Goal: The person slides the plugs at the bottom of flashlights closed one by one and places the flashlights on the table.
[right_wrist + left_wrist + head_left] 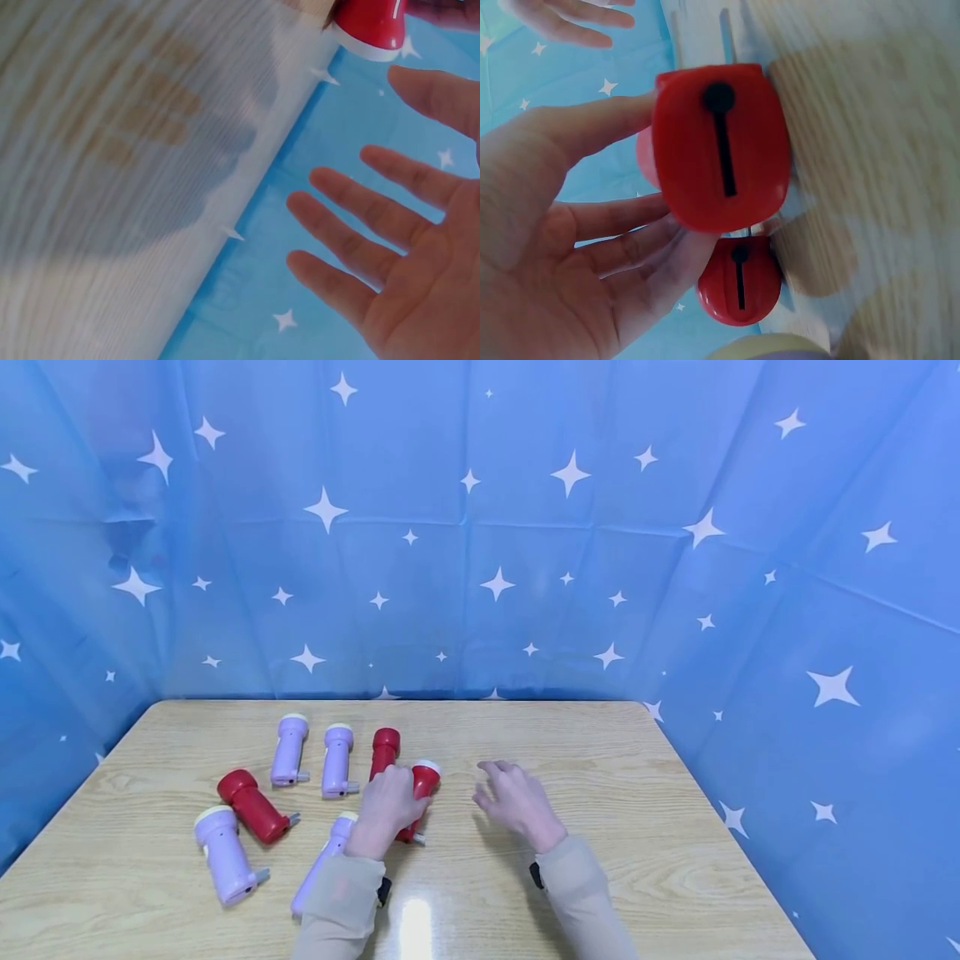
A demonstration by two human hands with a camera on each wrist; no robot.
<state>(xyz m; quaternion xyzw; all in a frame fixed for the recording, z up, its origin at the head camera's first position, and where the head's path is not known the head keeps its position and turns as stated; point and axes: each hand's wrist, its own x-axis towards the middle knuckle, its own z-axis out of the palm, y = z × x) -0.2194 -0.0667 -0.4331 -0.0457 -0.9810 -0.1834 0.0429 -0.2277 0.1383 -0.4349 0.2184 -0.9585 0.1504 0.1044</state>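
Observation:
My left hand (388, 806) grips a red flashlight (426, 779) with a white lens rim, thumb on one side and fingers on the other. Its flat red base, with a black slot, faces the left wrist view. A second red flashlight (386, 748) lies just left of it, partly hidden by the hand; its base (739, 283) also shows in the left wrist view. To the right, my right hand (519, 802) hovers above the table with spread fingers, holding nothing. In the right wrist view, the gripped flashlight's head (371, 26) appears beyond the thumb.
On the left of the wooden table (637, 860) lie several lilac flashlights, including one at the back (289, 752) and one at the front (227, 862). Another red flashlight (257, 810) lies among them. Grey prongs stick out from several. A blue star-patterned curtain (420, 560) surrounds the table.

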